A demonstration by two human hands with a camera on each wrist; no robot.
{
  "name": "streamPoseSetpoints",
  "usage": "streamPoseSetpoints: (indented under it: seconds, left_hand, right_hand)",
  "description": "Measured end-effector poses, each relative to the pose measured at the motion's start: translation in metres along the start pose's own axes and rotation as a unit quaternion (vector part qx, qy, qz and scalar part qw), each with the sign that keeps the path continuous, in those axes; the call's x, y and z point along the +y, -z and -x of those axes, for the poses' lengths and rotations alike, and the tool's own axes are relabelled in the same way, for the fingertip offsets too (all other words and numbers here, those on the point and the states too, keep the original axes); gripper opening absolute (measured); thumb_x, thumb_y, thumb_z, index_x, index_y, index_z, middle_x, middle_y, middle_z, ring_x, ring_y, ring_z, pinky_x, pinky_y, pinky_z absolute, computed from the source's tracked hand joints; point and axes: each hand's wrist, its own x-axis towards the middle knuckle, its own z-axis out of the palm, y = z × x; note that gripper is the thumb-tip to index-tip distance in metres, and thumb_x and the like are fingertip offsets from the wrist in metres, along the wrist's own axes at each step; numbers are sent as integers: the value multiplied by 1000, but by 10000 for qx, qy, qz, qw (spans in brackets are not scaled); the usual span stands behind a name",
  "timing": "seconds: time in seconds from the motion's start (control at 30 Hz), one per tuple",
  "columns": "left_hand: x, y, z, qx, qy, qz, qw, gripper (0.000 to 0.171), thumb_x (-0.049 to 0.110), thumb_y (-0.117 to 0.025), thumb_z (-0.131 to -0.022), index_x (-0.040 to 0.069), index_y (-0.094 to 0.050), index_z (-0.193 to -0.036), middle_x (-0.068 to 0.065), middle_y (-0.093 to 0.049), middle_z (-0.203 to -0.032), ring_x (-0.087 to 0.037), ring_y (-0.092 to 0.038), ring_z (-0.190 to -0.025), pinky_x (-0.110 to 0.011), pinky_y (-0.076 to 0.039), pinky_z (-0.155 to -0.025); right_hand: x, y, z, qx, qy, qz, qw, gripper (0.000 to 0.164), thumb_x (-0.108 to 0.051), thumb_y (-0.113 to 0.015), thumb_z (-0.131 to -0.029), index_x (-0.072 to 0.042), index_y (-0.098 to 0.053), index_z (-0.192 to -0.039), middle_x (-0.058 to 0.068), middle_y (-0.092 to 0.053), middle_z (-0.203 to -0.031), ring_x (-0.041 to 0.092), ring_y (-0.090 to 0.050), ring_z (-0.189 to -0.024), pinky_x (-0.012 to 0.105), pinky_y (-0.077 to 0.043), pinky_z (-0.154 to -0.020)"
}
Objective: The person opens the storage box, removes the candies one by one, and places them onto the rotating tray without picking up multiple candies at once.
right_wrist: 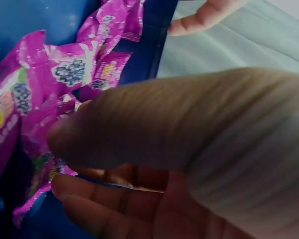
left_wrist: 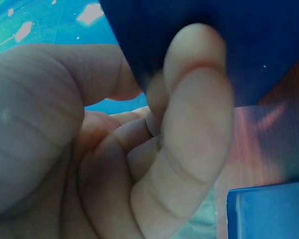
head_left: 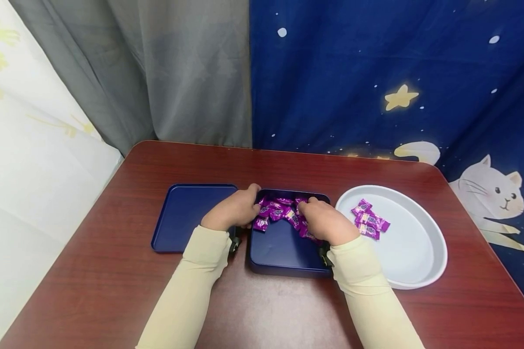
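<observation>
A dark blue box (head_left: 284, 252) stands on the table, with several purple wrapped candies (head_left: 276, 212) mostly along its back and right side. At its left wall is my left hand (head_left: 235, 209); in the left wrist view the thumb and curled fingers grip the box wall (left_wrist: 249, 55). My right hand (head_left: 327, 220) reaches into the box's right side. Seen from the right wrist, its thumb and fingers pinch at the purple wrappers (right_wrist: 40, 124), which carry pictures of dark berries. The fingertips are partly hidden behind the thumb there.
Left of the box lies a flat blue lid (head_left: 188, 213). A round white tray (head_left: 423, 271) to the right holds several more of the purple candies (head_left: 370, 222). Grey and blue curtains (head_left: 332, 72) hang behind the reddish-brown table (head_left: 113, 271).
</observation>
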Motion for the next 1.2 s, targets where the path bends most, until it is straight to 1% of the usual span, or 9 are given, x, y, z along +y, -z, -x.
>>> streamPoseSetpoints:
  seconds: [0.2, 0.3, 0.47, 0.57, 0.7, 0.83, 1.0, 1.2]
  left_hand:
    - [1, 0, 0, -28, 27, 26, 10000, 51, 16, -46, -97, 6, -26, -142, -10, -61, -70, -17, -59, -53, -33, -48, -58]
    - [1, 0, 0, -35, 36, 32, 10000, 51, 16, -46, -97, 6, -26, -142, -11, -61, -71, -17, -59, -53, -33, -48, -58]
    - [0, 0, 0, -26, 27, 27, 10000, 50, 16, -46, -96, 5, -27, -142, -11, -61, -71, -17, -59, -53, -32, -48, -57]
    - [0, 0, 0, -25, 31, 33, 10000, 50, 16, -46, -97, 5, -27, -142, -10, -61, -71, -17, -59, -53, -32, -48, -57]
    - [0, 0, 0, -40, 33, 37, 10000, 51, 16, -46, -97, 5, -26, -142, -10, -61, -71, -17, -59, -53, -32, -48, -56]
    - [0, 0, 0, -50, 21, 45, 10000, 51, 16, -46, -97, 5, -26, -142, -11, -61, -70, -17, -59, -53, -32, -48, -55]
    - [0, 1, 0, -53, 20, 49, 10000, 50, 16, -46, -97, 5, -26, -142, -10, -61, -69, -17, -59, -53, -32, -48, -56]
    - [0, 2, 0, -37, 42, 26, 10000, 50, 16, -46, -97, 6, -27, -141, -10, -61, -69, -17, -59, -53, -32, -47, -55]
  right_hand:
    - [2, -6, -3, -78, -155, 188, 9997, 41, -3, -68, -79, -4, -58, -119, 23, -55, -107, 33, -54, -95, 49, -48, -87]
    - [3, -7, -5, -108, -199, 195, 9996, 41, -4, -70, -78, -4, -58, -118, 22, -56, -107, 33, -55, -95, 48, -48, -87]
    - [3, -9, -8, -32, -59, 293, 9995, 31, -3, -70, -78, -3, -61, -107, 18, -61, -97, 32, -58, -89, 47, -50, -85]
    - [3, -9, -9, 4, -22, 285, 9996, 23, -2, -64, -82, -3, -61, -104, 17, -64, -94, 32, -59, -88, 47, -49, -86]
    - [3, -9, -9, -4, -68, 129, 9999, 18, -2, -57, -88, -3, -61, -106, 17, -65, -95, 32, -59, -89, 47, -49, -88]
    - [2, -7, -7, -59, -160, -20, 9999, 22, -3, -56, -89, -3, -61, -111, 18, -65, -97, 31, -59, -92, 47, -48, -89]
    - [0, -6, -5, -262, -244, 10, 9994, 30, -3, -56, -90, -5, -59, -120, 21, -62, -109, 34, -57, -100, 49, -46, -93]
    - [-1, -7, -7, -322, -132, 200, 9992, 31, 0, -58, -86, -5, -59, -117, 22, -61, -111, 35, -56, -102, 49, -46, -93]
